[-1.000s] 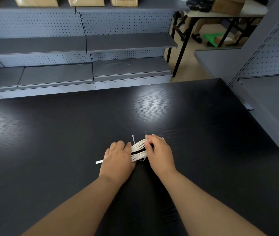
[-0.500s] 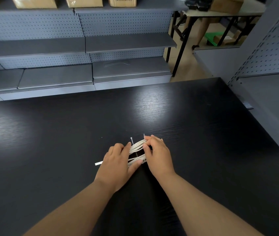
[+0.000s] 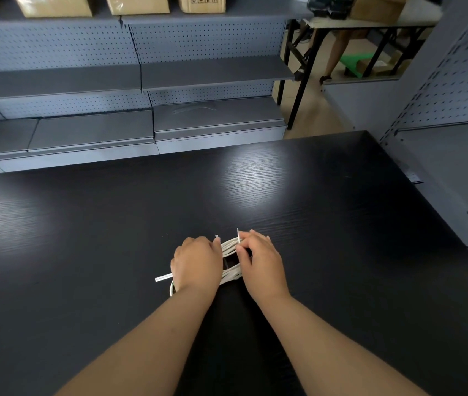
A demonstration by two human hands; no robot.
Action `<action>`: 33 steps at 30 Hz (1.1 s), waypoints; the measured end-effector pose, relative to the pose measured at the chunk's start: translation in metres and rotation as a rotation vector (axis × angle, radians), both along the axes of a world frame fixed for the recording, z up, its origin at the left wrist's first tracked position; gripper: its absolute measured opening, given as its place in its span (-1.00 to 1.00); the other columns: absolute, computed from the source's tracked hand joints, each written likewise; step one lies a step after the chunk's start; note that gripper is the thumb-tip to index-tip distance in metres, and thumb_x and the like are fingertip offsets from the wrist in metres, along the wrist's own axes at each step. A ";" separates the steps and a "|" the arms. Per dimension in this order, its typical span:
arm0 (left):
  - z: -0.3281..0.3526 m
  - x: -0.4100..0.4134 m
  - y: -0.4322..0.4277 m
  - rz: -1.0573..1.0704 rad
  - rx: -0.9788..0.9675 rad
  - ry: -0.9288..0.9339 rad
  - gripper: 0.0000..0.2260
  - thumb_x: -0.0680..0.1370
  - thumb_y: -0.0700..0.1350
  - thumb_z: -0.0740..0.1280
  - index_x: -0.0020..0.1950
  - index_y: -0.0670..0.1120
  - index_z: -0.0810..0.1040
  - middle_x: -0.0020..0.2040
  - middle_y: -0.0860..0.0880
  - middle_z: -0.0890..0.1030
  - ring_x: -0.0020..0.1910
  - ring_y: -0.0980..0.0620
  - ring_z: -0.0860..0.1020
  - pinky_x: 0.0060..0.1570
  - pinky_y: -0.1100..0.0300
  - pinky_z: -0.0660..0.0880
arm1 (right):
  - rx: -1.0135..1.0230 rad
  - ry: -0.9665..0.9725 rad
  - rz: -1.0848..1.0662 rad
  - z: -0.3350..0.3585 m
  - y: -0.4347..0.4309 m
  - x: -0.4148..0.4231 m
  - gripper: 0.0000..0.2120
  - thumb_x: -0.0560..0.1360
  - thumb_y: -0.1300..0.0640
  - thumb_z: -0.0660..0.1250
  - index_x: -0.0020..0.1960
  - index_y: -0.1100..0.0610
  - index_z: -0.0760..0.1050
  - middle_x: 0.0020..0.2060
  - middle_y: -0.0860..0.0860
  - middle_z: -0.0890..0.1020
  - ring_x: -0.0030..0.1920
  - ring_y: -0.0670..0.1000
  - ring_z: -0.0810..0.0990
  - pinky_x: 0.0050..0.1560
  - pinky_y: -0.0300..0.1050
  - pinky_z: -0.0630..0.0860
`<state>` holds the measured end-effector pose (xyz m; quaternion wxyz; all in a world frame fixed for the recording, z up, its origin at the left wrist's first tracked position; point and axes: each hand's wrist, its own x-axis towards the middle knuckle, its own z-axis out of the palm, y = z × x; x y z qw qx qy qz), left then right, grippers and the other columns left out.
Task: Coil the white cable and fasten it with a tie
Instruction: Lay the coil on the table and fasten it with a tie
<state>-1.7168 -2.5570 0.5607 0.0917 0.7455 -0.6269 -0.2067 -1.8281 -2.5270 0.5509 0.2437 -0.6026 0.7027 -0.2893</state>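
Black wood-grain table [image 3: 84, 238] fills my feed, with grey pegboard shelving [image 3: 212, 72] at twelve o'clock and cardboard boxes [image 3: 138, 4] along its top. Toward six o'clock the white cable [image 3: 230, 274] lies coiled on the tabletop between both hands. I see the left hand [image 3: 197, 262] curled over the coil's nine o'clock side, gripping it. The right hand [image 3: 261, 261] at three o'clock pinches the thin tie [image 3: 238, 234], whose tail stands upright (a short white end [image 3: 163, 278] pokes out at nine o'clock; I cannot tell what it is).

White cable [image 3: 228, 247], black wood-grain table [image 3: 84, 238]
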 end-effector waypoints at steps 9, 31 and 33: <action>0.009 -0.016 -0.028 0.269 0.347 0.118 -0.67 0.53 0.12 0.27 0.07 -0.13 0.52 0.15 -0.14 0.54 0.21 -0.19 0.44 0.19 -0.01 0.28 | 0.002 0.019 0.009 -0.001 0.000 0.000 -0.76 0.58 0.15 0.17 0.18 0.18 0.51 0.27 -0.04 0.51 0.39 -0.12 0.30 0.33 -0.44 -0.09; -0.006 -0.011 -0.022 0.193 0.160 0.182 -0.74 0.57 -0.05 0.16 -0.03 -0.18 0.57 -0.04 -0.13 0.61 -0.03 -0.17 0.56 0.02 0.02 0.39 | 0.050 -0.022 -0.020 0.011 -0.003 0.002 -0.84 0.56 0.18 0.22 0.03 0.19 0.55 0.22 -0.01 0.55 0.34 -0.06 0.38 0.43 -0.08 0.23; -0.006 -0.009 -0.016 0.164 0.087 0.274 -0.76 0.58 -0.05 0.17 -0.10 -0.18 0.52 -0.16 -0.09 0.59 -0.09 -0.18 0.57 0.00 -0.01 0.44 | 0.074 -0.025 -0.022 0.015 -0.006 0.002 -0.86 0.55 0.17 0.24 -0.08 0.18 0.55 0.22 -0.03 0.56 0.32 -0.06 0.40 0.37 -0.22 0.24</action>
